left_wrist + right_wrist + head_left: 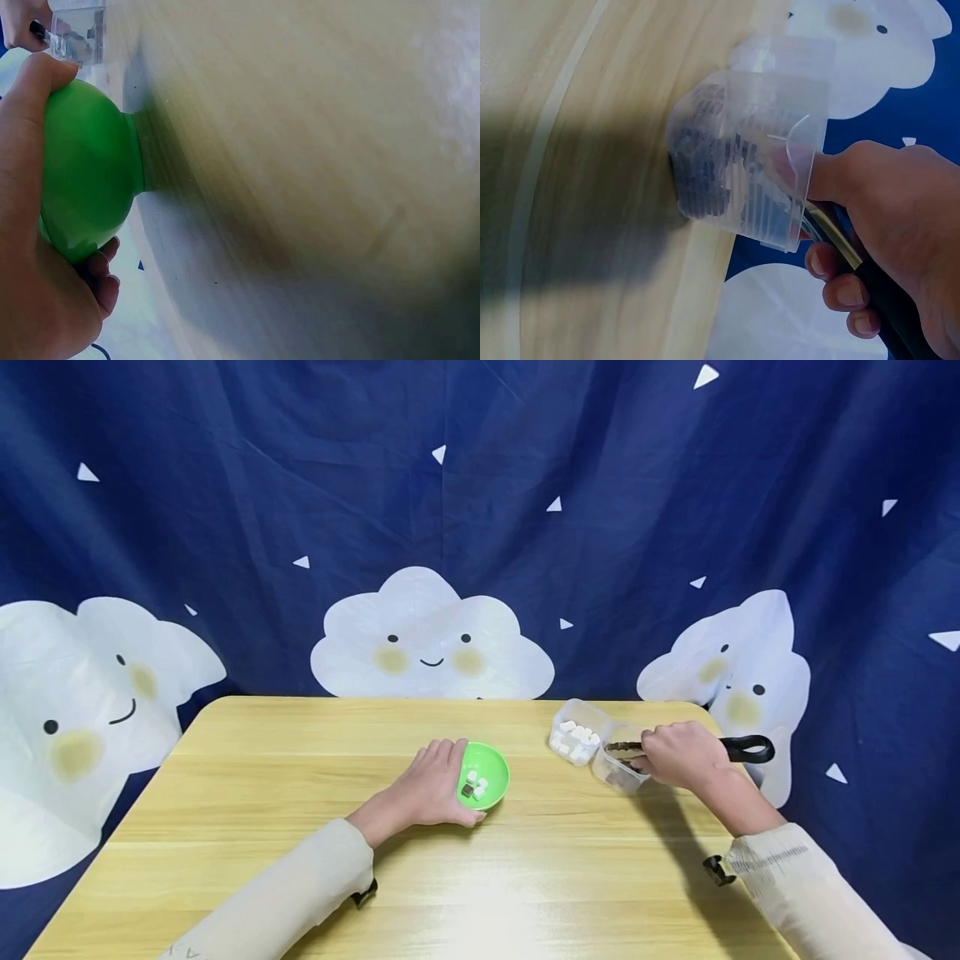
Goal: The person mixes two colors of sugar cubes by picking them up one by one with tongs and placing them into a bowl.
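Observation:
My left hand (427,785) grips a small green bowl (495,765) by its side, fingers over the far rim and thumb at the near edge. Inside lie several white pieces (481,792) and one dark brown cube (467,790). In the left wrist view the bowl's round outside (86,165) and foot show close at the tabletop. A pair of black-handled metal tongs (750,748) is held in my right hand (684,753), their front end down in a clear plastic container (742,161). Dark pieces (701,176) fill its bottom; the walls blur the tong tips.
Another clear container (561,745), holding several white pieces (581,735), stands against the first one at its far left. Both are near the right back of the wooden table (300,752). A dark blue curtain (495,527) with clouds hangs right behind the back edge.

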Available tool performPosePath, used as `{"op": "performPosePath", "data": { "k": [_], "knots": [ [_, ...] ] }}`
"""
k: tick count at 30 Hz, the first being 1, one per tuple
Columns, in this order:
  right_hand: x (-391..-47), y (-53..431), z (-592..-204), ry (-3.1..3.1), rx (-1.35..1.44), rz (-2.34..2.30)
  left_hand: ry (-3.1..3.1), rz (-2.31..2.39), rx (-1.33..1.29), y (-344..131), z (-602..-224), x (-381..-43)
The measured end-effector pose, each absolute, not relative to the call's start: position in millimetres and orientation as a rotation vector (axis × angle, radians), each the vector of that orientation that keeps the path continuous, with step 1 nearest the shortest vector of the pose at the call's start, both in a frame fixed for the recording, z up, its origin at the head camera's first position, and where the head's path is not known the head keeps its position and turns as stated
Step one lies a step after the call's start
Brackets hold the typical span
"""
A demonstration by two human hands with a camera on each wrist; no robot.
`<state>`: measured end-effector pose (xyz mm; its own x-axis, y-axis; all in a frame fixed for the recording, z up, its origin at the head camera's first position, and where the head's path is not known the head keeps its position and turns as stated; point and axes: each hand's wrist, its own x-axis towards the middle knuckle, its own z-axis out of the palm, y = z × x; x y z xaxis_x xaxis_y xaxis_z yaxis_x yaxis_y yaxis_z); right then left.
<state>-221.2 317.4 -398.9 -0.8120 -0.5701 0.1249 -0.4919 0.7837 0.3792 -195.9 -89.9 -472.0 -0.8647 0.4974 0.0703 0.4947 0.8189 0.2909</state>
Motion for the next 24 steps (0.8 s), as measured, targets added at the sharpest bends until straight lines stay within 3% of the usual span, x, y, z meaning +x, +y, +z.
{"op": "performPosePath", "data": {
  "k": [24],
  "knots": [
    [-216, 333, -393, -2.737, 0.737, -0.367, 2.986, 0.48, 0.815, -90, -472, -195]
  ]
}}
